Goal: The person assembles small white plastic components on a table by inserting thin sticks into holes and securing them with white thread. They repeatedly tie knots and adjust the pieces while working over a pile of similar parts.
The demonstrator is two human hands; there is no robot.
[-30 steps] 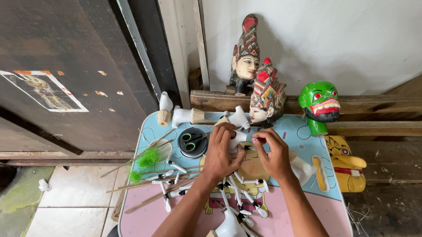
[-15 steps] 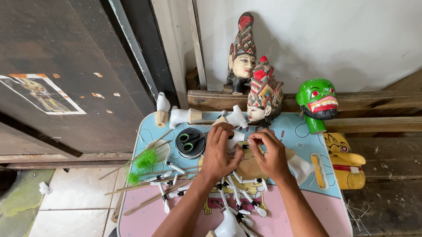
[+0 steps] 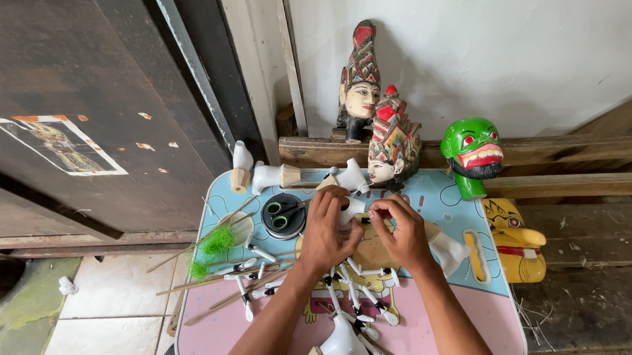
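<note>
Hands meet over the middle of your small table (image 3: 466, 192), a blue and pink top with cartoon print; only the head view shows them. Your left hand (image 3: 327, 230) curls over a small white puppet piece (image 3: 351, 210), fingers bent onto it; your right hand (image 3: 402, 230) pinches at the same piece with thumb and fingertips drawn together, though what exactly sits between them is too small to tell; the piece lies at the table's centre, just beside both hands. Near you, white puppet arms with black joints (image 3: 349, 297) fan out under your wrists; to the left lie thin wooden sticks (image 3: 221, 281) and a tuft of green fibre (image 3: 216, 242); a round black tin (image 3: 283, 216) holding green-handled scissors sits just left of your left hand. Far from you stand two crowned puppet heads (image 3: 392, 142), and a green mask-like head (image 3: 473, 149) to the right.
</note>
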